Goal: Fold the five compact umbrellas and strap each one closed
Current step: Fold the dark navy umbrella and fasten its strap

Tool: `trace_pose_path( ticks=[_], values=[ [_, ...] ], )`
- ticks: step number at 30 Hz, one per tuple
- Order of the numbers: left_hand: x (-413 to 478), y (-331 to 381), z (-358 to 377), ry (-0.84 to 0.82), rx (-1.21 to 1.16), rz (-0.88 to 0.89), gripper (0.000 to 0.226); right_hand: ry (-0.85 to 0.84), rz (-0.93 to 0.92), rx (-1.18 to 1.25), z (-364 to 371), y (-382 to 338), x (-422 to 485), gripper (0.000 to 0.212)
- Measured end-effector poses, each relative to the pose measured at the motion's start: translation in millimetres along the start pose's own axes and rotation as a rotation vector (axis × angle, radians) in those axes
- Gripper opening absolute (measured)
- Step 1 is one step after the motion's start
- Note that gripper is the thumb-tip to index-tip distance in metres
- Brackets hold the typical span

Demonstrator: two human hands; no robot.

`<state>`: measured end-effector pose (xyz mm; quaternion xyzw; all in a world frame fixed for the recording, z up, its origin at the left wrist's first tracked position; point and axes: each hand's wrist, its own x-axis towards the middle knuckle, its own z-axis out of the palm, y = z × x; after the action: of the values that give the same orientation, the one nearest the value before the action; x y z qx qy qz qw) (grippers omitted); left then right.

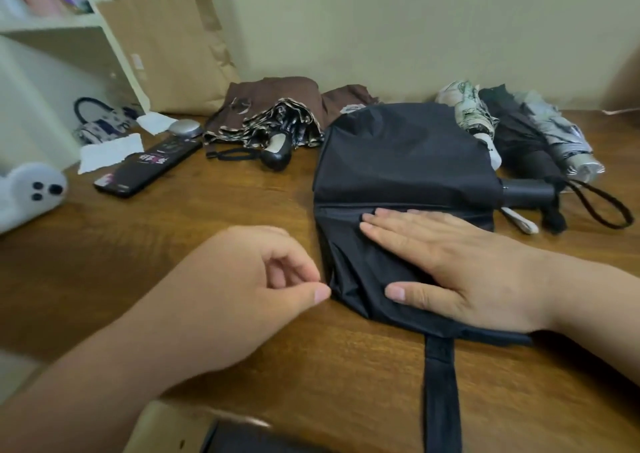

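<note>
On the brown wooden counter [173, 245], right of centre: a black compact umbrella [398, 162], canopy spread loose and flat, not yet rolled. Straight black handle [526, 193] pointing right, with a black cord wrist loop [602, 207] lying on the wood. Flat black fabric strap [441, 383] running from the near canopy edge toward the camera, unfastened.

Pressed flat on the near half of the canopy: right hand [460, 265], fingers straight and together, thumb spread, gripping nothing.

Just left of the canopy: left hand [249, 279], fingers curled in, thumb tip right at the fabric's edge. Cannot tell whether pinching the fabric or holding nothing.

Along the wall behind: a loosely bunched umbrella of brown and black-and-cream patterned fabric [277, 123] with a glossy black handle, left of the black canopy. To the right, side by side and partly behind the canopy: a cream printed umbrella [474, 113], a dark folded umbrella [523, 141] and a silver-grey umbrella [561, 137].

Further left: a crumpled brown paper bag [166, 47] leaning on the wall, a slim black device [149, 165], a silver oval object [185, 129], a white plush toy [27, 193] at the frame edge.
</note>
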<state>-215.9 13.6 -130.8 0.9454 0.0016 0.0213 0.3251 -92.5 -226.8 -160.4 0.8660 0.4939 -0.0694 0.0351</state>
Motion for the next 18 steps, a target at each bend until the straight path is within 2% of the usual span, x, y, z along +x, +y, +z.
trace_pose_path(
  ticks=[4, 8, 12, 15, 18],
  values=[
    [-7.9, 1.8, 33.9, 0.103, -0.008, -0.017, 0.019, -0.006, -0.011, 0.006, -0.6, -2.4, -0.7, 0.075],
    [-3.5, 2.3, 49.2, 0.271, -0.007, 0.045, 0.014, 0.035, -0.018, 0.015, 0.6, -3.2, -0.5, 0.075],
    [-3.6, -9.8, 33.5, 0.175, -0.091, -0.004, 0.018, 0.015, -0.023, 0.038, -1.1, -3.4, -1.4, 0.078],
    [-6.0, -20.0, 17.8, 0.107, -0.055, -0.012, 0.016, 0.001, -0.029, 0.044, -2.5, -2.5, -1.3, 0.081],
    [-7.0, -27.8, 14.0, 0.151, 0.044, 0.023, 0.012, -0.007, -0.033, 0.029, -2.3, -2.1, -2.3, 0.083]
  ],
)
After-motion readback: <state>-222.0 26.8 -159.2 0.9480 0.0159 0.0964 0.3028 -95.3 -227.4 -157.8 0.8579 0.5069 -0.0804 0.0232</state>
